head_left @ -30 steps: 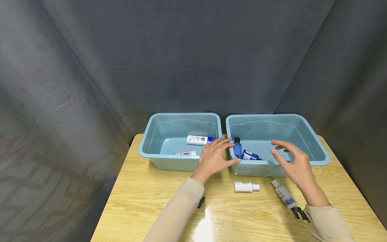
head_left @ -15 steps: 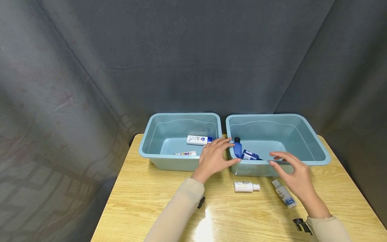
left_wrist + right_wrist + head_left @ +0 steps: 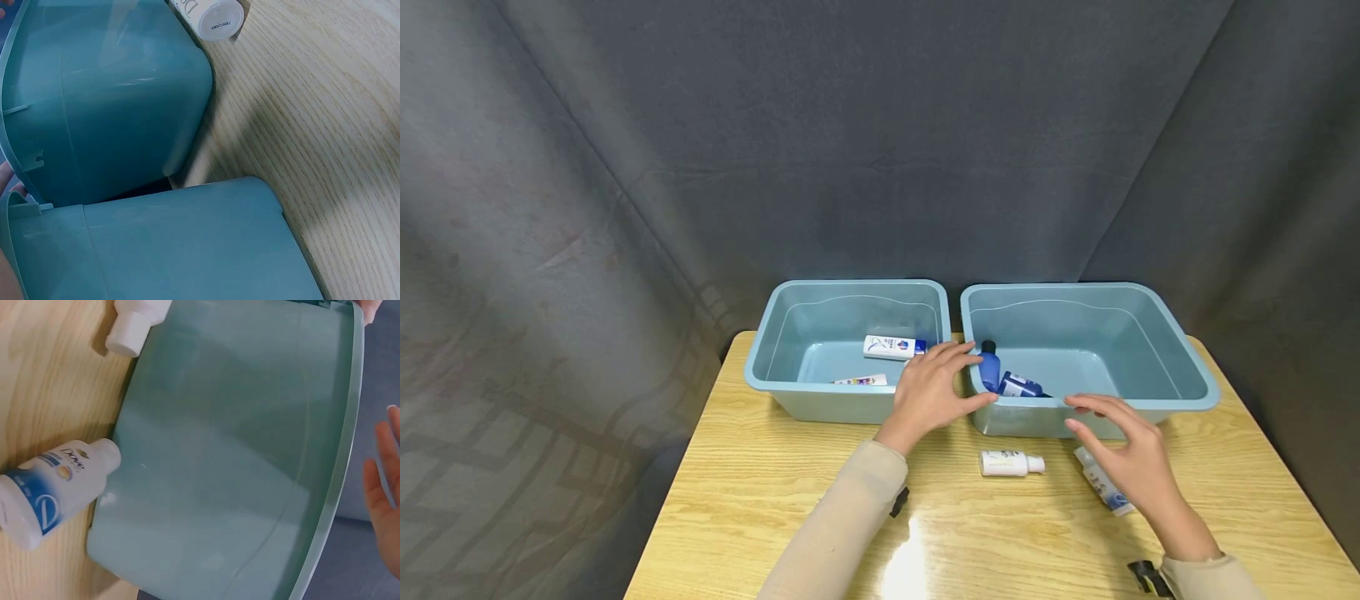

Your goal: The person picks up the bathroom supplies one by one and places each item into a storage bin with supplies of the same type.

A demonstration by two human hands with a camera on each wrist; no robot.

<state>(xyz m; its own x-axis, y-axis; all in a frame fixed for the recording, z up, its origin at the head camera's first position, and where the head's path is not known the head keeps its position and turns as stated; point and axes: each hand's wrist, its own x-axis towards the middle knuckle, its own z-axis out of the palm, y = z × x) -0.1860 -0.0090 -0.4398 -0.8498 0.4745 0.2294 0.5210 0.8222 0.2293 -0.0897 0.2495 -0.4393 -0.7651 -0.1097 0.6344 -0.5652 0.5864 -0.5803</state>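
Note:
My left hand [image 3: 927, 388] rests over the neighbouring rims of the two bins, fingers spread, the thumb along the front rim of the right bin [image 3: 1180, 403]. My right hand [image 3: 1138, 454] hovers by that bin's front rim with fingers and thumb apart and nothing between them. Below it on the table lies a white and blue Dove bottle [image 3: 59, 481], partly covered by the hand in the head view. A smaller white bottle [image 3: 1002, 463] lies to its left. Inside the right bin are a blue bottle with a black cap [image 3: 989, 372] and a dark blue bottle [image 3: 1019, 385].
The left bin [image 3: 790, 387] holds a white bottle with a blue cap [image 3: 888, 347] and a white tube [image 3: 867, 380] with a colourful print. Both bins stand along the back of the wooden table [image 3: 760, 500]. A grey curtain [image 3: 865, 150] hangs behind.
My right hand has drawn back from over the right bin toward the table's front, and now covers part of the Dove bottle. My left hand and the bins have stayed in place.

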